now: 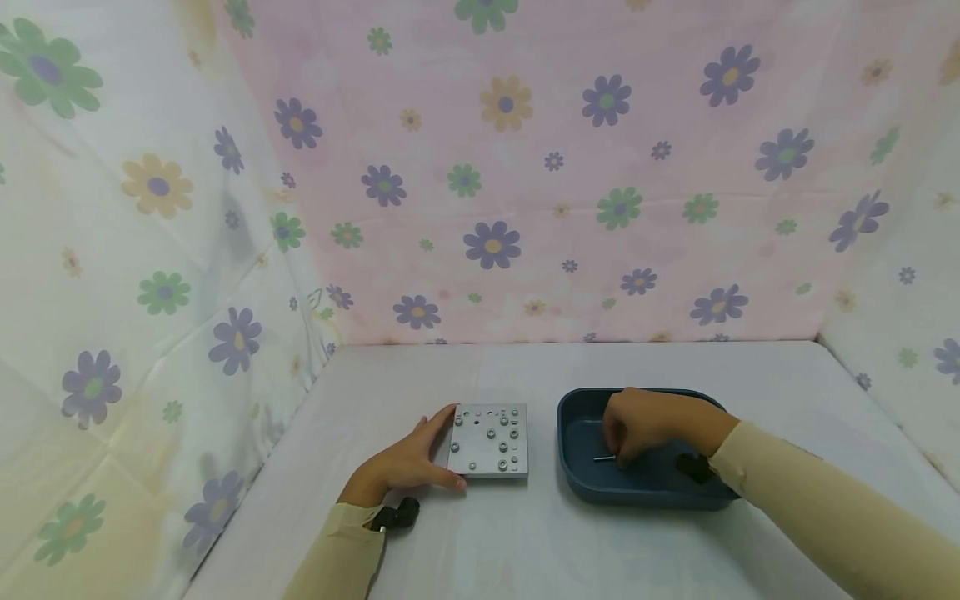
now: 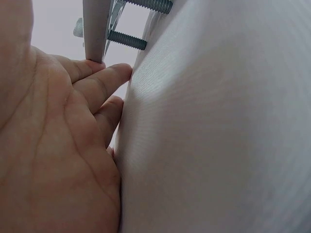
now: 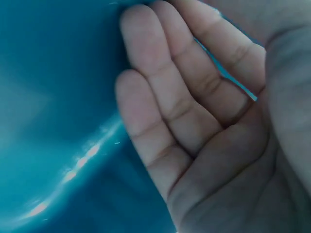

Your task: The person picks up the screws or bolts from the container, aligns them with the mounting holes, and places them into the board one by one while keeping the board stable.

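Note:
A square silver metal plate [image 1: 489, 442] with several screws in it stands on the white table. My left hand [image 1: 408, 457] grips its left side, thumb at the front corner and index finger at the back corner. In the left wrist view, fingers [image 2: 99, 87] touch the edge of the plate [image 2: 96, 29], and threaded screw shanks [image 2: 127, 40] stick out from its underside. My right hand [image 1: 645, 423] is down inside a dark blue tray [image 1: 637, 493], pinching a thin silver rod [image 1: 603, 458]. In the right wrist view the fingers [image 3: 155, 82] are bent; the rod is hidden there.
The white table [image 1: 495, 537] reaches back to a flowered pink cloth [image 1: 555, 275]. Another flowered cloth [image 1: 142, 350] hangs along the left side. The tray stands to the right of the plate, with a strip of table between them.

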`<act>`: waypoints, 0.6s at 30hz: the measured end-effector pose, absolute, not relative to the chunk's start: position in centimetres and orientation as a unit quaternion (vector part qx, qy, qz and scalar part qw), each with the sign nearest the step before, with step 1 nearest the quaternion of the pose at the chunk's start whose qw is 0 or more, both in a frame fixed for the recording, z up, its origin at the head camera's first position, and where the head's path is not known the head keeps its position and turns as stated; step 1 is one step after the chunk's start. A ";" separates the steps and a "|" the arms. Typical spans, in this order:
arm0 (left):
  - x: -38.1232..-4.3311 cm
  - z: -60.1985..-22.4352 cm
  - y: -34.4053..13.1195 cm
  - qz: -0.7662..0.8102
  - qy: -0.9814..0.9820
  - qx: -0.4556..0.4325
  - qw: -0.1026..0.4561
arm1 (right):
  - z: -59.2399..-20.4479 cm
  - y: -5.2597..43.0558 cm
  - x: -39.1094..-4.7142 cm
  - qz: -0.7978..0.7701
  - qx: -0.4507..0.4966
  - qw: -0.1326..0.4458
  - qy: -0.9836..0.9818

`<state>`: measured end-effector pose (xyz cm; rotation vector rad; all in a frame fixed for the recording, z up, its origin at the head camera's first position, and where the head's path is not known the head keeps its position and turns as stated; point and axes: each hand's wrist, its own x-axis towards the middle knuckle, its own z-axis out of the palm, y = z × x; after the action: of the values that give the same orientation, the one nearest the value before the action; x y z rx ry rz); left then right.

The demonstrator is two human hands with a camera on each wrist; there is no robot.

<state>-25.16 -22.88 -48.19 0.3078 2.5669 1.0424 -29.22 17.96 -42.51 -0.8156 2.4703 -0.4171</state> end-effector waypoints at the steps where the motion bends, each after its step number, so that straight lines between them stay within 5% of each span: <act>1: -25.2 -48.2 -22.9 0.369 0.906 0.109 0.176 | -42.6 18.2 -29.2 -0.158 -0.301 0.249 0.907; 18: -25.1 -48.3 -22.7 0.368 0.907 0.105 0.177 | -43.3 18.7 -29.1 -0.192 -0.320 0.243 0.895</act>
<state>-25.05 -22.73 -48.26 0.2986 2.5669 1.0412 -29.09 18.66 -43.27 -0.8757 2.4472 -0.5248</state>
